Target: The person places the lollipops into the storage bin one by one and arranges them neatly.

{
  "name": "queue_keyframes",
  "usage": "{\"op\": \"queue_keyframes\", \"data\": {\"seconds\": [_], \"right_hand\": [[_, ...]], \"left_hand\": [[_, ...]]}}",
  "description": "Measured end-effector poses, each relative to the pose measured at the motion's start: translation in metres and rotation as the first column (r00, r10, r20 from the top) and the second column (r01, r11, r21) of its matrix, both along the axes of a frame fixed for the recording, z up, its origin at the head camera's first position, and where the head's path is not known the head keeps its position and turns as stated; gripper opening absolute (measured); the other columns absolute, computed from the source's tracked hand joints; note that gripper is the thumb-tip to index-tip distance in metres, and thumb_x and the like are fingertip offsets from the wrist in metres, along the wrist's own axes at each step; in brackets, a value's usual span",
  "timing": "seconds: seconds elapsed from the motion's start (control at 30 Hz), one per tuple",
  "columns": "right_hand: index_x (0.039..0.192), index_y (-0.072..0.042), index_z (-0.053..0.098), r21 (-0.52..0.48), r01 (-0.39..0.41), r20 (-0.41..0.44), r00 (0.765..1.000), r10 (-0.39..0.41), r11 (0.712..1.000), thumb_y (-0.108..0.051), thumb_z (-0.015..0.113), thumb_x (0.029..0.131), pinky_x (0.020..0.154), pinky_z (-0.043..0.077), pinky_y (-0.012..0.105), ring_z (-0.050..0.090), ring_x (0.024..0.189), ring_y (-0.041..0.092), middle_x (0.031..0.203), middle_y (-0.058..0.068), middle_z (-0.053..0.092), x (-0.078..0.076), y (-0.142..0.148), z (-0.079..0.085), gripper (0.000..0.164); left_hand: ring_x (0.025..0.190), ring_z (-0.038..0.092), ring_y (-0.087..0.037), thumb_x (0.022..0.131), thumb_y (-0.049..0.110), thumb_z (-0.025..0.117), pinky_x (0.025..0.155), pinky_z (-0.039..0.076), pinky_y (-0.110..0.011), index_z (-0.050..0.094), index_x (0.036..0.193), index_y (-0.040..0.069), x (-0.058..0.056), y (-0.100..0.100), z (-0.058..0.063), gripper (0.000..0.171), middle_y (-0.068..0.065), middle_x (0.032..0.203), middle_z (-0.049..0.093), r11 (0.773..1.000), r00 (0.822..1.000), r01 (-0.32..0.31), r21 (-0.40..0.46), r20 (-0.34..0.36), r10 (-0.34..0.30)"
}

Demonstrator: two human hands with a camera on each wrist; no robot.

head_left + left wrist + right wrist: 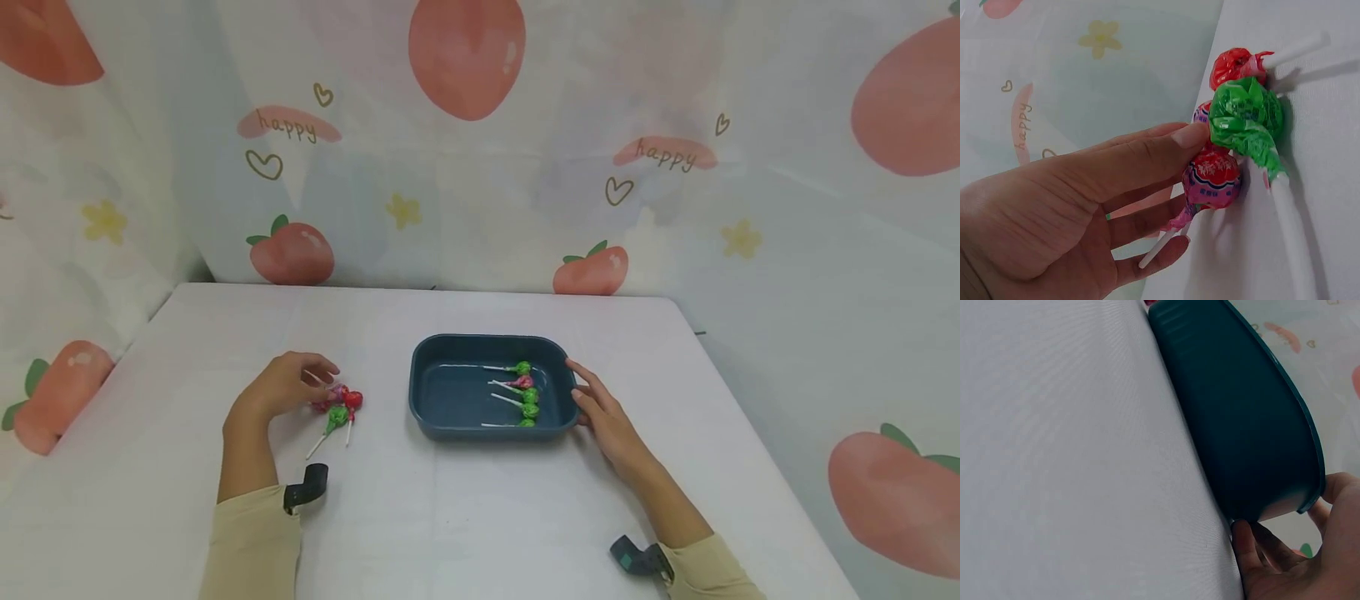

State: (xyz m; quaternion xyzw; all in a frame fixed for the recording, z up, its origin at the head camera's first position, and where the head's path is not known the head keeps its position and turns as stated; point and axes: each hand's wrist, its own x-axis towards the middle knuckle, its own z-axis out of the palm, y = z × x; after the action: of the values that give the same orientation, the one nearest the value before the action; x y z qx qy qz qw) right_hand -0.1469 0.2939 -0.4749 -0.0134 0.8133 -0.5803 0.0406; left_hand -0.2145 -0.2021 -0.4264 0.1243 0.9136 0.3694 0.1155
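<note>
On the left side of the table my left hand [288,386] reaches into a small cluster of lollipops. Its thumb touches a pink-and-red wrapped lollipop [1213,181], and the other fingers extend behind it. Right beside the thumb lies a green lollipop [1247,115], with a red lollipop [1235,67] beyond. A dark blue baking dish [450,425] stands at the middle of the table. My right hand [611,425] holds its right end, with fingers at the rim and others low against the base. Inside the dish lie several green lollipops [530,396] and a pink lollipop [522,382].
The white table [465,517] has its far edge just behind the dish. A curtain [480,183] printed with peaches hangs along the back and sides. Dark wrist devices show at the left cuff [307,486] and right cuff [637,557].
</note>
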Motion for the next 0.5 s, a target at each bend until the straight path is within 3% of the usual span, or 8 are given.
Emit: {"op": "queue_keyframes", "data": {"seconds": [0.3, 0.5], "right_hand": [[0.16, -0.038, 0.036, -0.002, 0.001, 0.0, 1.0, -0.001, 1.0, -0.04, 0.045, 0.112, 0.091, 0.049, 0.023, 0.05, 0.127, 0.033, 0.154, 0.017, 0.045, 0.0006, -0.0001, 0.0016, 0.049], [0.161, -0.038, 0.036, -0.002, -0.006, -0.005, 1.0, 0.006, 1.0, -0.039, 0.044, 0.112, 0.091, 0.049, 0.022, 0.05, 0.128, 0.033, 0.153, 0.017, 0.046, 0.0001, 0.0007, 0.0003, 0.049]], "left_hand": [[0.099, 0.065, -0.029, 0.089, 0.005, 0.078, 0.081, 0.054, -0.042, 0.074, 0.118, 0.001, -0.0007, -0.002, -0.0025, 0.029, -0.01, 0.106, 0.071, 1.0, 1.0, 0.03, -0.001, 0.002, -0.03], [0.092, 0.065, -0.023, 0.09, 0.008, 0.078, 0.08, 0.053, -0.042, 0.075, 0.117, 0.001, 0.0009, 0.0031, -0.0023, 0.029, -0.008, 0.104, 0.071, 1.0, 0.999, -0.002, -0.019, 0.05, 0.002]]}}
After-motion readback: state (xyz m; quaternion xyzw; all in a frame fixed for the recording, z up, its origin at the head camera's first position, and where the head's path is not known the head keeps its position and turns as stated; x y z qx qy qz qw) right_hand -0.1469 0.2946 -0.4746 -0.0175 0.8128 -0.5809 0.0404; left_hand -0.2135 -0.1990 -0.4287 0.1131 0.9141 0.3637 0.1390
